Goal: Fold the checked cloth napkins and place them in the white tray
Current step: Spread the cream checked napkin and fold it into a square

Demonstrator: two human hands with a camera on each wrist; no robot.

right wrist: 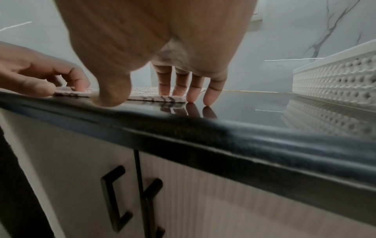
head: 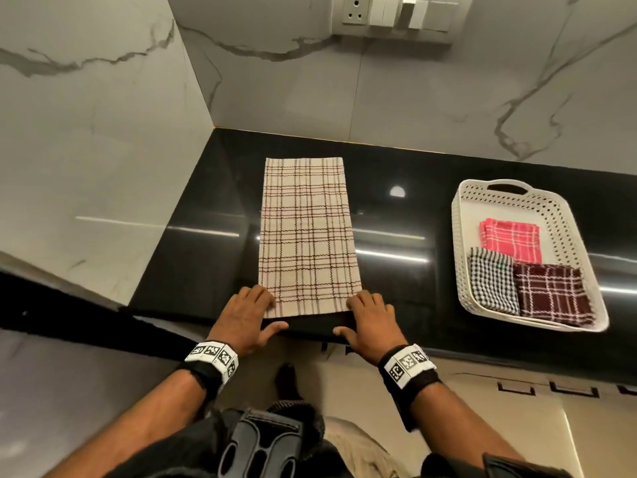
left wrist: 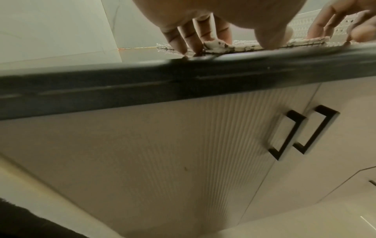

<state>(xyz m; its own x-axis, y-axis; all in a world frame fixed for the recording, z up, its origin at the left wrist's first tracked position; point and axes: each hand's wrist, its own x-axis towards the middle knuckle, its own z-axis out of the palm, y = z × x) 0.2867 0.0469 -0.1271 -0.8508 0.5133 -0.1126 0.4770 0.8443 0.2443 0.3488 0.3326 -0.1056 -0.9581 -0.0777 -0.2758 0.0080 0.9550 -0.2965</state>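
Observation:
A beige checked napkin (head: 306, 236), folded into a long strip, lies flat on the black counter (head: 406, 270) and runs away from me. My left hand (head: 256, 310) pinches its near left corner, which curls up slightly against the fingers (left wrist: 195, 37). My right hand (head: 367, 315) rests at the near right corner; its straight fingers (right wrist: 183, 85) touch the cloth and the counter, and the thumb lies by the near edge. The white perforated tray (head: 458, 250) stands to the right and holds a pink napkin (head: 510, 239), a black-and-white one (head: 493, 281) and a maroon one (head: 551, 291), all folded.
Marble walls close the counter at the left and the back, with a socket panel (head: 396, 15) high on the back wall. The counter's front edge (right wrist: 203, 133) runs just under my wrists. Cabinet doors with black handles (left wrist: 301, 130) are below it.

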